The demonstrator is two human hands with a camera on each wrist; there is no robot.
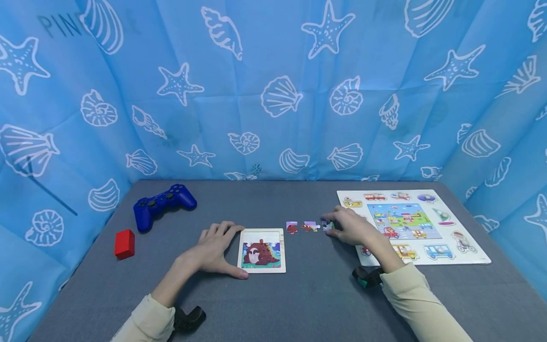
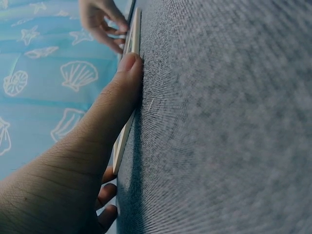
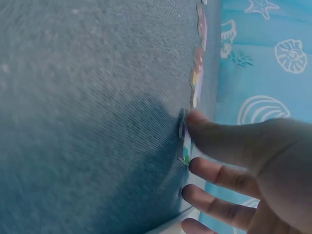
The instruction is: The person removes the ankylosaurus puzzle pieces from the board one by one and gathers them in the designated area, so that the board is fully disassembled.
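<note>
On grey cloth (image 1: pixel 299 304) before curtain (image 1: pixel 273 57), left fingers (image 1: pixel 233 231) spread, right fingers (image 3: pixel 219 174) pinch jigsaw piece (image 1: pixel 328 225).

right fingers (image 1: pixel 336 215) — on a puzzle piece (image 1: pixel 327 225)

On the table (image 1: pixel 307 304), the puzzle tray (image 1: pixel 283 254) lay between the left hand (image 1: pixel 213 249) and three pieces (image 1: pixel 310 227) in a row; the right hand (image 1: pixel 352 225) was at the rightmost, beside the board (image 1: pixel 476 258). Far left, the controller (image 1: pixel 164 204) lay behind the block (image 1: pixel 124 244).
</note>
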